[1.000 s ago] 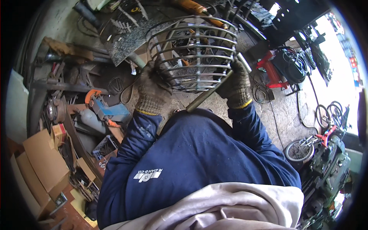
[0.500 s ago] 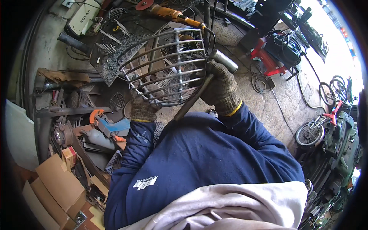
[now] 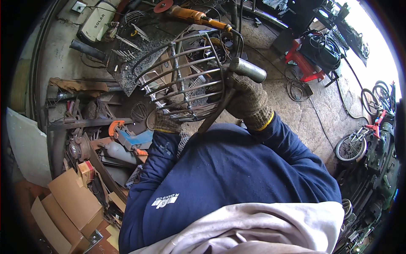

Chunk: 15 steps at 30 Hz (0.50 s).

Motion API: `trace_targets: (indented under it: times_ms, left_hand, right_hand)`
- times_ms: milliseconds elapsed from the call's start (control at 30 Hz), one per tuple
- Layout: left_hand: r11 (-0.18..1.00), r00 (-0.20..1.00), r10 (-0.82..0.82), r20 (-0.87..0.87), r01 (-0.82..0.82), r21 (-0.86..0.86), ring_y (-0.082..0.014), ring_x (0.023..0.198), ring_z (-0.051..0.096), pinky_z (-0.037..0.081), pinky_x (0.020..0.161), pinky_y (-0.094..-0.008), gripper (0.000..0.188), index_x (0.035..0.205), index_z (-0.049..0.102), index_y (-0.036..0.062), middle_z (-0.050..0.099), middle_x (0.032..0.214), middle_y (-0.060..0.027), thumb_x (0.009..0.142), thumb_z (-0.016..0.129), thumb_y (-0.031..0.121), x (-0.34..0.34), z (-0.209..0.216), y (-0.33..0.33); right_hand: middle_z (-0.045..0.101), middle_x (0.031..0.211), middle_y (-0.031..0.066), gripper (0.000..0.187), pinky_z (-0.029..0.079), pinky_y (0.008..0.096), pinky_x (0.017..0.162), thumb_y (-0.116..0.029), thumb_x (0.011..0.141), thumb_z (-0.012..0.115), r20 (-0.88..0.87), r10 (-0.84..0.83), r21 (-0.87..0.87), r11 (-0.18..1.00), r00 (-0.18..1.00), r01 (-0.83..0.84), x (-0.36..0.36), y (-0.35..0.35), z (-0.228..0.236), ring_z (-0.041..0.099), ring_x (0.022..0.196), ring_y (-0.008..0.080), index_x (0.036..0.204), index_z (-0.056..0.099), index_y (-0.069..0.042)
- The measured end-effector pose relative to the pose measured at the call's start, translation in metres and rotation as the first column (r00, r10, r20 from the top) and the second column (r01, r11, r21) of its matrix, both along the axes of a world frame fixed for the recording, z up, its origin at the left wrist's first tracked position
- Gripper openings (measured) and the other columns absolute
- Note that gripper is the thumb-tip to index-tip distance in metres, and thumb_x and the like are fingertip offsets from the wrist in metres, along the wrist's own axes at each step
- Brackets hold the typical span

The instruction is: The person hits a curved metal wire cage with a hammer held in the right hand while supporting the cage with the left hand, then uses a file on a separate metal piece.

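Note:
A curved cage of welded steel bars (image 3: 179,80) is held up in front of my chest, with a cross rod over its ribs. My left hand (image 3: 166,122), in a brown knit glove, is closed on the cage's lower left side; its fingers show partly through the bars. My right hand (image 3: 250,101), gloved too with a yellow cuff edge, is closed around a hammer (image 3: 248,70) with a thick cylindrical steel head. The hammer's handle slants down and left along the cage's right rim. Whether the right fingers also touch that rim cannot be made out.
An orange angle grinder (image 3: 188,16) lies on the metal-littered bench at the back. A red stool (image 3: 301,63) bears a dark machine with cables. Left are a blue and orange tool (image 3: 133,137) and a cardboard box (image 3: 76,203). A small bicycle (image 3: 353,146) stands right.
The cage has turned slightly in my hands, its cross rod shifting left and tilting. The right hand and hammer have moved slightly right. The whole view has shifted a little.

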<state>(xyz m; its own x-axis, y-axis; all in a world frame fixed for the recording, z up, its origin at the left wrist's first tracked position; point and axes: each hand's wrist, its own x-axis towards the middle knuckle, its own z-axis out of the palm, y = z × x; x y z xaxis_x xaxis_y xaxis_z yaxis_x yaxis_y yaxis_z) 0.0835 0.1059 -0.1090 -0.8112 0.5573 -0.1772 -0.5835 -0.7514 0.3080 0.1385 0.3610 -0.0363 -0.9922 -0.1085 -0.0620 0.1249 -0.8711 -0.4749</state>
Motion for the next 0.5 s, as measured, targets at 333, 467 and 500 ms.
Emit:
trace_targets:
  times_ms: [333, 467, 500]
  left_hand:
    - [1.000, 1.000, -0.006, -0.012, 0.006, -0.025, -0.0284, 0.087, 0.063, 0.053, 0.085, -0.0478, 0.043, 0.108, 0.061, 0.0109, 0.064, 0.097, -0.0104, 0.091, 0.046, 0.047, 0.0002, 0.0033, 0.0062]
    - [0.999, 1.000, -0.004, -0.013, 0.003, -0.038, -0.0285, 0.088, 0.064, 0.053, 0.085, -0.0475, 0.046, 0.110, 0.060, 0.0103, 0.064, 0.098, -0.0109, 0.092, 0.045, 0.049, 0.0005, 0.0039, 0.0053]
    - [0.999, 1.000, -0.002, -0.012, 0.002, -0.038, -0.0285, 0.088, 0.064, 0.053, 0.085, -0.0474, 0.046, 0.111, 0.060, 0.0102, 0.064, 0.099, -0.0110, 0.092, 0.044, 0.049, 0.0002, 0.0041, 0.0058]
  right_hand:
    - [0.066, 0.090, 0.0051, 0.024, 0.054, 0.0328, 0.069, -0.015, 0.085, 0.070, 0.001, -0.049, 0.169, 0.984, 0.999, 0.048, -0.0011, -0.0028, -0.0040, 0.064, 0.079, 0.0168, 0.106, 0.065, -0.005]
    - [0.066, 0.101, 0.0096, 0.026, 0.055, 0.0436, 0.084, -0.015, 0.089, 0.066, 0.004, -0.012, 0.140, 0.990, 1.000, 0.011, -0.0002, -0.0019, -0.0041, 0.066, 0.092, 0.0244, 0.112, 0.061, -0.004]
    - [0.066, 0.100, 0.0093, 0.026, 0.055, 0.0431, 0.083, -0.015, 0.089, 0.066, 0.010, -0.012, 0.124, 0.992, 1.000, 0.011, -0.0002, -0.0032, -0.0019, 0.066, 0.092, 0.0240, 0.112, 0.061, -0.004]
